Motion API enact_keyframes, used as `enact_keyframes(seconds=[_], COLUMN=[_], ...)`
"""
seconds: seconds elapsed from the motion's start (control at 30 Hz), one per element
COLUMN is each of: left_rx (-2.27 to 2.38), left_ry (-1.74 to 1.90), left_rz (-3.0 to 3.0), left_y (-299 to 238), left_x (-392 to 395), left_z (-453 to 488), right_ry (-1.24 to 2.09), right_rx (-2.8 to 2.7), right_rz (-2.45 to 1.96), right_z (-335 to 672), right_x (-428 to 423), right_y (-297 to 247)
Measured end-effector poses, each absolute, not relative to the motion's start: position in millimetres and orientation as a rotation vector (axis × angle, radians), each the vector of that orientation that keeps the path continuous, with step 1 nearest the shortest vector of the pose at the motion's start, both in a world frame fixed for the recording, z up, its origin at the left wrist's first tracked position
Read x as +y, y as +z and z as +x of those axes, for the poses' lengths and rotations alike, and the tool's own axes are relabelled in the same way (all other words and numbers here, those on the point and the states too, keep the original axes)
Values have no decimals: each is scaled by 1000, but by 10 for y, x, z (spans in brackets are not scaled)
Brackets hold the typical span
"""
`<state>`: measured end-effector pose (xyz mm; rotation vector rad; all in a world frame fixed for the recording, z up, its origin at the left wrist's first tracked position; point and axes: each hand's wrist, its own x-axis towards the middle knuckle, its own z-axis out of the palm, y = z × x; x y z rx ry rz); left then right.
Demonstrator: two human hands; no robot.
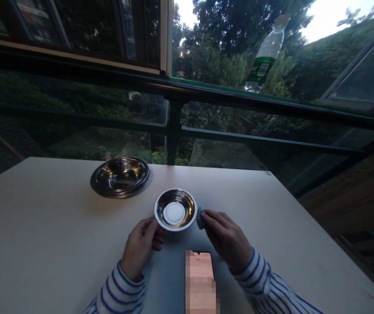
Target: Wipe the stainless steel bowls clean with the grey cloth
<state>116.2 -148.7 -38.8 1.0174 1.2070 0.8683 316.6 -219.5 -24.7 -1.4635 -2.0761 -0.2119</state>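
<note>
A small shiny metal bowl (pixel 175 213) is in the middle of the table, its opening turned up toward me. My left hand (pixel 142 244) is at its lower left rim, thumb against the edge and fingers curled below. Just off the bowl's right side, my right hand (pixel 228 235) pinches a small grey-green scrubbing pad (pixel 200 217) between thumb and fingertips. The pad is close to the rim; whether it touches is hard to tell. Between my forearms lies a phone (pixel 201 279) with its screen lit and partly blurred out.
A stack of wide metal dishes (pixel 119 176) stands at the back left of the white table (pixel 52 226). Beyond the far edge runs a dark railing (pixel 206 93) with glass panels. A clear plastic bottle with a green label (pixel 263 65) leans above the rail.
</note>
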Motion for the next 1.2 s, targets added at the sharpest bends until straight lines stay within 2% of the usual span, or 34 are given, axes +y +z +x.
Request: enact_keyframes(seconds=[0.27, 1.2], left_rx=[1171, 1090], left_ry=[873, 787], left_rz=[803, 805], left_y=[-597, -562], left_x=[-1501, -1562], left_z=[1208, 1281], right_ry=[-309, -176], right_rx=[-2279, -2502], right_rz=[-1519, -1576], right_z=[2945, 2623], right_x=[-2155, -2028], right_y=[-293, -190])
